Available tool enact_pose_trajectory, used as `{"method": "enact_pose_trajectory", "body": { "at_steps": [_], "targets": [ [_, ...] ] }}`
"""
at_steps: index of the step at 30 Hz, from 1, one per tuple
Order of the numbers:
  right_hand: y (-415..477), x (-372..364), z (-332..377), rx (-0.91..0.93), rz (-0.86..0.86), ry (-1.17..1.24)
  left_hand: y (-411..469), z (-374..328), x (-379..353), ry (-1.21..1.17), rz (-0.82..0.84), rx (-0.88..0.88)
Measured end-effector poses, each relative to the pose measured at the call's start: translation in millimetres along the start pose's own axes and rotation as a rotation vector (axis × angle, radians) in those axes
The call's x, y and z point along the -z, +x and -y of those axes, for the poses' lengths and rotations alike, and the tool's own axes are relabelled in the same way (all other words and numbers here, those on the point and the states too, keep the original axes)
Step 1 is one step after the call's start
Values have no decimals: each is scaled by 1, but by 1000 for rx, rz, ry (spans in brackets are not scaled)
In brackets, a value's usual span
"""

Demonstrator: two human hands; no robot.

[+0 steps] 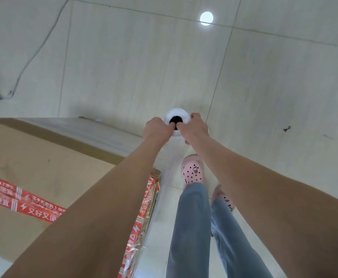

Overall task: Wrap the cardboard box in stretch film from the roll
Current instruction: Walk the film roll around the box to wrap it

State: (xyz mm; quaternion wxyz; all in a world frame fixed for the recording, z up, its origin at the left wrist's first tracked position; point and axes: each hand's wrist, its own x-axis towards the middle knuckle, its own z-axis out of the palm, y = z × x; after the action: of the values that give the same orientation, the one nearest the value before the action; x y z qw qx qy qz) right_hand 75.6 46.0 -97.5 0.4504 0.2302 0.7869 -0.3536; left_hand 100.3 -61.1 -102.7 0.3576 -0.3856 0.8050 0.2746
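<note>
The pale tiled floor (144, 57) fills the upper half of the frame. The cardboard box (33, 157) sits at lower left, crossed by red printed tape (23, 199). A sheet of stretch film (108, 133) runs along the box's far side, from left of centre towards the middle of the frame, so you are in the middle of a pass round the box, not at the start of the job.

The film leads to the roll (177, 114) at the centre of the frame. It stands upright and shows you its end, with the dark core hole. Your left hand (157, 128) and right hand (195, 127) grip it from either side, thumbs meeting at the core. The other fingers curl down out of sight.

Next comes the box corner at centre-bottom, just left of your pink clog (193, 171). Walk the roll round it with the film taut and let the core turn in your grip.
</note>
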Motion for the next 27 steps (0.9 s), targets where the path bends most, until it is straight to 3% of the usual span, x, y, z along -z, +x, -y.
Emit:
{"method": "enact_pose_trajectory", "body": {
  "at_steps": [6, 9, 18, 22, 27],
  "targets": [
    [8, -9, 9, 66, -45, -37, 18, -17, 13, 276, -54, -267],
    [11, -8, 17, 83, -30, -105, 27, -24, 18, 339, -80, -310],
    [13, -5, 52, 178, -69, -321, 42, -12, 39, 136, -92, -194],
    [14, -18, 71, 221, -120, -314, 47, -2, 60, -113, -99, -44],
    [18, -35, 91, 133, 62, -154, 50, 8, 71, -356, -96, 104]
  ]
}}
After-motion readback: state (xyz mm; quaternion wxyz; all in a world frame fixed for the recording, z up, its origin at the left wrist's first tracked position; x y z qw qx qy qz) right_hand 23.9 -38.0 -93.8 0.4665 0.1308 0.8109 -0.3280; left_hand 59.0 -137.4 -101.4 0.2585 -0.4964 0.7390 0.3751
